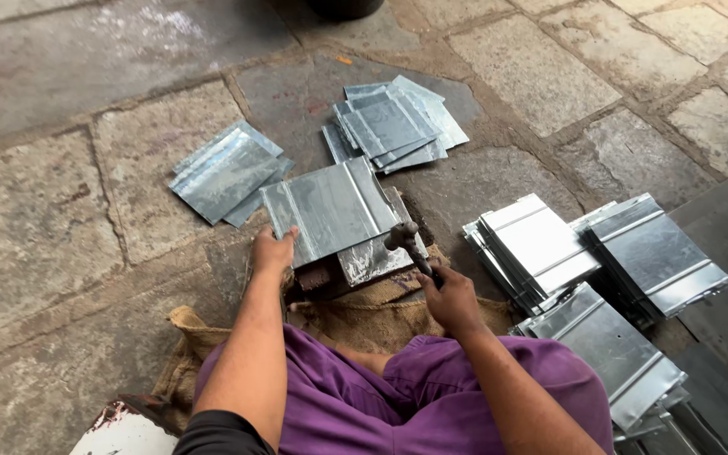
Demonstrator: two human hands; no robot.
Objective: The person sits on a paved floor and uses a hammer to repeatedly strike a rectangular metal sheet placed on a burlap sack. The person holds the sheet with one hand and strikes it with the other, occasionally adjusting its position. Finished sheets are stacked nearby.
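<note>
Middle of the frame: the left hand (273, 250) has its fingers curled over the near left corner of a ribbed metal sheet (331, 209), pinning it flat on a dark block (323, 281). The right hand (448, 297) is wrapped tight round the handle of a hammer (407, 241), whose head sits right at the sheet's near right edge. Burlap sacking (355, 322) lies under the block. Grey sheets are piled everywhere: a fanned pile (393, 125) at upper centre, a smaller pile (227, 171) to the left, and neat stacks (593, 253) on the right. No labels visible, just bare shiny metal on stone paving (61, 211).
</note>
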